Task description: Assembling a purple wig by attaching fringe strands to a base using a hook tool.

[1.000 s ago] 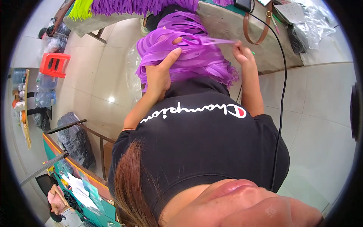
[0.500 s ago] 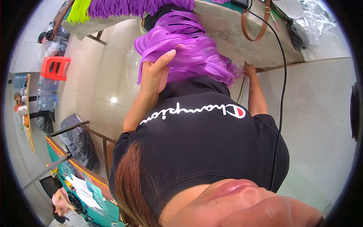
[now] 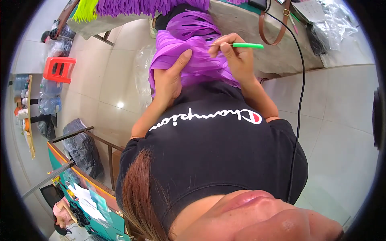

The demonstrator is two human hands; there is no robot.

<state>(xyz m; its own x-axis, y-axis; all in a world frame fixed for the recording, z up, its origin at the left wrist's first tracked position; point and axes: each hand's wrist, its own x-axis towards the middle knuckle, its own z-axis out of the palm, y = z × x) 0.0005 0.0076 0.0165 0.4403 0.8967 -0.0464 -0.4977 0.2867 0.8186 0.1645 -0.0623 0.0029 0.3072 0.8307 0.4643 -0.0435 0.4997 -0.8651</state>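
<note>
Closest to me, the left hand (image 3: 171, 78) is half curled on the purple strips (image 3: 177, 50) over the lap, thumb on top, its other fingers buried where I can't tell their grip. Just right of it, the right hand (image 3: 239, 60) is closed in a pinch on one tool (image 3: 248, 45), green handle outward, thin tip toward the strips. I'd worry about that tip: a slip could prick the left thumb or snag a neighbouring strip, since they lie so tangled. One black cord (image 3: 300, 80), right of the right hand, could catch that elbow if it swings wide.

So: two hands, one tool, one cord; strips too many to count. Beyond the right hand, one brown strap (image 3: 277, 39) hangs at the desk (image 3: 237, 26). Farther off, left of the left hand, stands one red stool (image 3: 59, 69).
</note>
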